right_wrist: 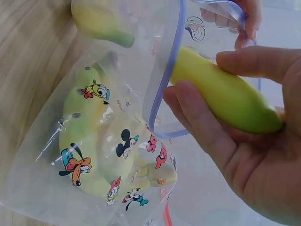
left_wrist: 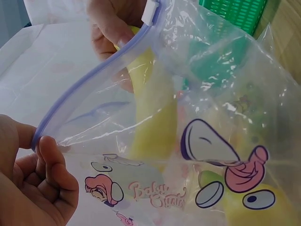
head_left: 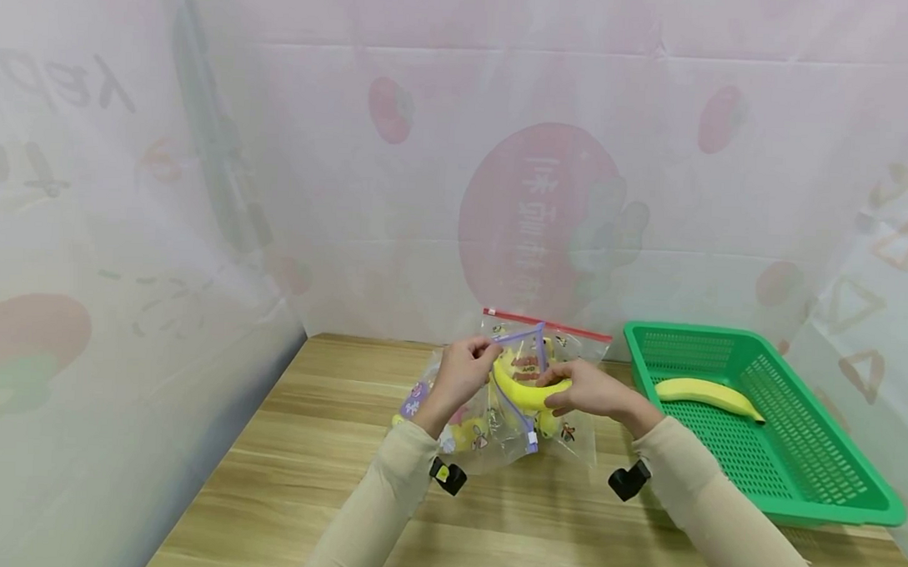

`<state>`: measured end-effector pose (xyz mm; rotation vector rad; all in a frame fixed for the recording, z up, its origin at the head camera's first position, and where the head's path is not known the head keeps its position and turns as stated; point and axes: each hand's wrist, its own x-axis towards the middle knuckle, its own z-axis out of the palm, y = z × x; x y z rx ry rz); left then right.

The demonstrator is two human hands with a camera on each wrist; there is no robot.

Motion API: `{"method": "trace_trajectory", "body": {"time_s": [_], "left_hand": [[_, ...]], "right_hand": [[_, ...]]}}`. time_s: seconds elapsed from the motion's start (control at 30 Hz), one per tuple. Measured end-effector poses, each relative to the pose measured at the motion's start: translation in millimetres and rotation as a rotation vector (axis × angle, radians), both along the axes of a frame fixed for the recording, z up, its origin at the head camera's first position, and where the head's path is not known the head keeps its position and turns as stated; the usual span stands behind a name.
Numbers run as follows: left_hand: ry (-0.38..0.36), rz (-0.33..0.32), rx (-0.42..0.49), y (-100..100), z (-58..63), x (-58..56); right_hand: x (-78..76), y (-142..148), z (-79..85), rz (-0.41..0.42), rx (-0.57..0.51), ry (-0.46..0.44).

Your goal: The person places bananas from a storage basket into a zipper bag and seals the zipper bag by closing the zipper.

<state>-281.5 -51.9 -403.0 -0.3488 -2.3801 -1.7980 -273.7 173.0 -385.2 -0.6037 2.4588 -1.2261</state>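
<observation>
My left hand [head_left: 463, 369] pinches the purple-edged mouth of a clear zip bag [left_wrist: 155, 188] printed with cartoon figures. In my right hand [head_left: 596, 390] is a yellow banana [head_left: 524, 392], gripped near its greenish end. The banana's other end has passed through the bag's mouth, as the left wrist view shows through the plastic. A white slider [left_wrist: 150, 12] sits on the purple zip. Another yellow fruit [left_wrist: 258, 207] shows low inside this bag. Behind it lies a second clear bag with a red zip [head_left: 546, 322], holding yellow fruit [right_wrist: 89, 136].
On the right of the wooden table [head_left: 267, 469] stands a green perforated basket [head_left: 763, 474] with one banana [head_left: 709, 394] in it. A printed pale curtain [head_left: 337, 188] hangs at the back and along both sides.
</observation>
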Motion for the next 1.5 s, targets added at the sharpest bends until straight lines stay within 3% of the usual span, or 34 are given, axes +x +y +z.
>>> {"method": "trace_trajectory", "body": {"time_s": [0.33,0.6,0.93,1.13,1.5], "left_hand": [[0.010,-0.002,0.000,1,2.0,1.8],[0.019,0.023,0.002,-1,3.5,0.3],[0.041,-0.003,0.034,0,4.1,0.3],[0.033,0.006,0.023,-1,5.4,1.1],[0.019,-0.009,0.014,0,6.5,0.8]], "right_hand": [[0.4,-7,-3.2,-0.112,0.063,0.161],[1.5,-5,-4.7,-0.116,0.032,0.091],[-2.5,-12,-14.6,-0.155,0.053,0.168],[-3.9,-15,-17.0,-0.205,-0.005,0.121],[-7.7,-28,-19.7,-0.184,0.003,0.095]]}}
